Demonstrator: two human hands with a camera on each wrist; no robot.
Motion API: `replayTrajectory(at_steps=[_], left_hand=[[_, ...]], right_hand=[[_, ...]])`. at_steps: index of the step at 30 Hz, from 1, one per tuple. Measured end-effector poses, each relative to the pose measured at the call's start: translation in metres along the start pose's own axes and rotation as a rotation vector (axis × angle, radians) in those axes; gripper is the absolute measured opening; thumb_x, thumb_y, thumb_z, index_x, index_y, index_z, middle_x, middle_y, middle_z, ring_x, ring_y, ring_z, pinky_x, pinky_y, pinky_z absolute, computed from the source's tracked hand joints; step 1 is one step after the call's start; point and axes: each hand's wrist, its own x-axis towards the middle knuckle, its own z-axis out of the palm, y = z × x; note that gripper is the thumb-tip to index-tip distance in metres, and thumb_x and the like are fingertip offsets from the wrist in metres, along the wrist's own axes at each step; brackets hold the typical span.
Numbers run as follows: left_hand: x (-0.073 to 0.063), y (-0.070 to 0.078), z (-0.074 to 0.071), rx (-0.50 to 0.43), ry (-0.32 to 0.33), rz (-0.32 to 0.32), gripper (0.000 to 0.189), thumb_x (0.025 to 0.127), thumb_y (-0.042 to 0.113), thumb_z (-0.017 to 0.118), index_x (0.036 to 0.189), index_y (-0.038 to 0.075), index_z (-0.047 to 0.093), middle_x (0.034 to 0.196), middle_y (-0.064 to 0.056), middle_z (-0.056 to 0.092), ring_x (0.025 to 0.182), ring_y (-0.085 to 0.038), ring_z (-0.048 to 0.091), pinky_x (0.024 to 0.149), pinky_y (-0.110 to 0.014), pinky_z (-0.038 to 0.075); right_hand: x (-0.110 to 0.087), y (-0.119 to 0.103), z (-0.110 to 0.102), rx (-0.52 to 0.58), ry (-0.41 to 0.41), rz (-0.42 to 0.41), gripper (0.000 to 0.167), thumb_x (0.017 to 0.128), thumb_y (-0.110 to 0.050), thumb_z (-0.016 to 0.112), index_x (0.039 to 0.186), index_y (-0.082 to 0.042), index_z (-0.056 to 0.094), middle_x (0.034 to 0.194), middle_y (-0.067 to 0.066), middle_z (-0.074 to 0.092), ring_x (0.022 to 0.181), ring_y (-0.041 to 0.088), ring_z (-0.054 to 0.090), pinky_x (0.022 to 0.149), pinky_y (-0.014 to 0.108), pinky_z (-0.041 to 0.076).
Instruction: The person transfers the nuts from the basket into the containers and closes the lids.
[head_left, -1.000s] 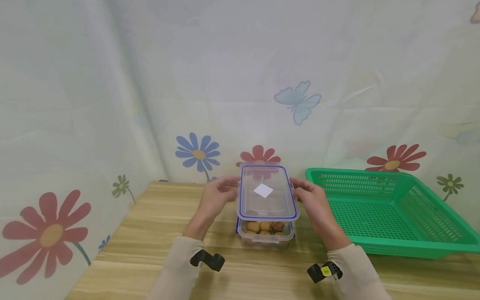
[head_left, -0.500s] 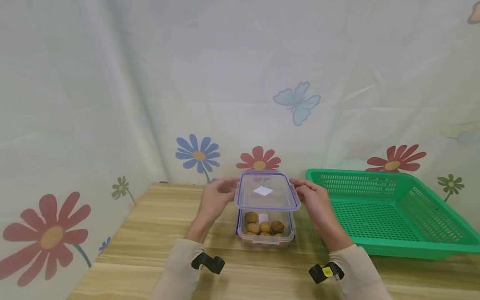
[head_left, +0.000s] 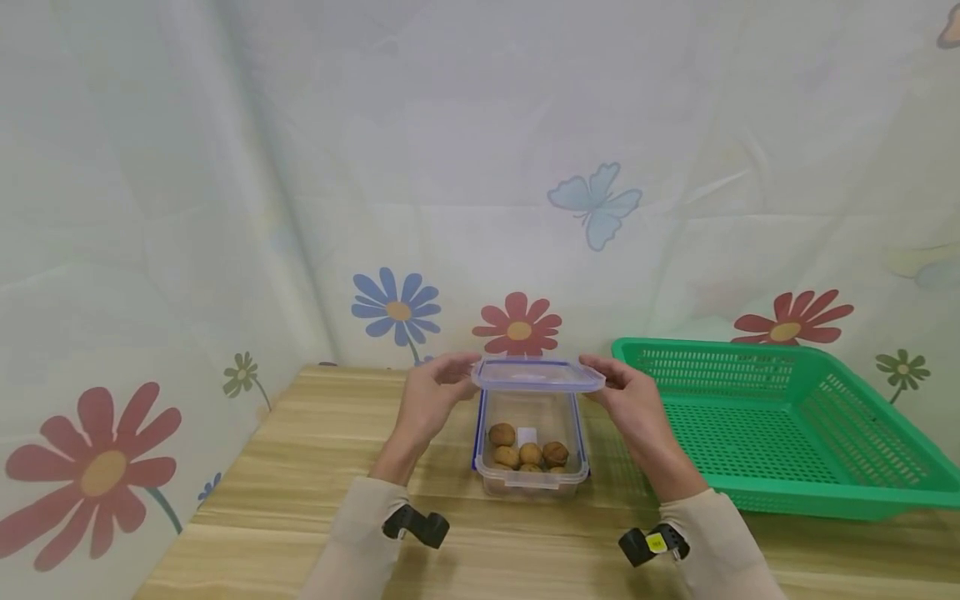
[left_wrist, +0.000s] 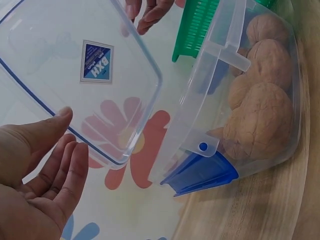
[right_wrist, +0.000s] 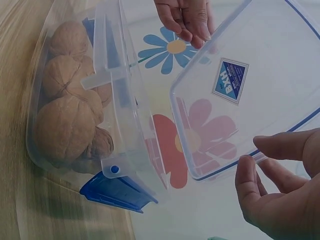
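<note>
A clear plastic lid [head_left: 536, 377] with a blue seal hovers above the back of a clear food container [head_left: 536, 478]. My left hand [head_left: 430, 398] pinches its left edge between thumb and fingers. At the opposite edge, my right hand [head_left: 630, 406] pinches it the same way. Inside the uncovered container lie several walnuts [head_left: 555, 454] and a small white slip [head_left: 527, 436]. Blue side latches [left_wrist: 200, 172] hang open, as the left wrist view shows. A blue-and-white sticker [right_wrist: 230, 80] is on the lid in the right wrist view.
A large green plastic basket [head_left: 772, 492] stands to the right on the wooden table [head_left: 300, 450], close to my right forearm. Behind the table hangs a pale flowered curtain [head_left: 450, 167]. Each sleeve carries a black wrist camera [head_left: 416, 525].
The lid has tipped, its near edge rising and its far edge dropping, so it now appears nearly edge-on. More of the container and the walnuts shows. Both hands have stayed almost in place.
</note>
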Motion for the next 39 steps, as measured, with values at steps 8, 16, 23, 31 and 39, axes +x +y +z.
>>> replayTrajectory(at_steps=[8,16,23,31,39], left_hand=[[-0.001,0.003,0.000,0.002,0.007,-0.020,0.035,0.091,0.010,0.085,0.125,0.004,0.077,0.104,-0.009,0.077,0.094,-0.025,0.075,0.083,-0.035,0.065],[0.000,0.005,0.001,-0.028,0.026,-0.026,0.034,0.091,0.009,0.085,0.122,0.001,0.077,0.101,-0.011,0.077,0.092,-0.024,0.074,0.081,-0.035,0.066],[0.000,0.004,0.001,-0.011,0.047,-0.024,0.029,0.091,0.016,0.086,0.116,0.003,0.079,0.101,-0.010,0.078,0.094,-0.031,0.074,0.080,-0.034,0.065],[-0.002,0.006,0.000,-0.006,0.067,-0.022,0.032,0.091,0.026,0.086,0.117,0.007,0.079,0.110,-0.007,0.078,0.099,-0.027,0.074,0.088,-0.037,0.064],[-0.004,0.011,-0.001,0.009,0.083,-0.006,0.034,0.093,0.032,0.085,0.116,0.009,0.079,0.112,-0.005,0.078,0.104,-0.023,0.073,0.095,-0.041,0.061]], right_hand=[[0.001,0.000,-0.001,-0.020,0.007,-0.010,0.032,0.104,-0.015,0.069,0.134,-0.003,0.069,0.122,0.015,0.070,0.117,0.033,0.063,0.111,0.055,0.048],[0.000,-0.001,0.000,-0.016,0.011,-0.019,0.039,0.104,-0.016,0.070,0.138,0.001,0.065,0.126,0.018,0.068,0.118,0.032,0.063,0.107,0.050,0.050],[-0.001,-0.002,0.000,-0.014,0.019,-0.018,0.048,0.104,-0.020,0.071,0.145,0.001,0.061,0.126,0.017,0.068,0.116,0.032,0.064,0.104,0.047,0.052],[-0.001,-0.003,-0.001,-0.038,0.040,-0.045,0.048,0.104,-0.026,0.071,0.144,-0.001,0.063,0.124,0.014,0.068,0.115,0.029,0.064,0.096,0.035,0.054],[-0.002,-0.006,0.000,-0.050,0.055,-0.039,0.051,0.103,-0.032,0.073,0.143,-0.002,0.064,0.136,0.018,0.065,0.122,0.030,0.061,0.107,0.048,0.051]])
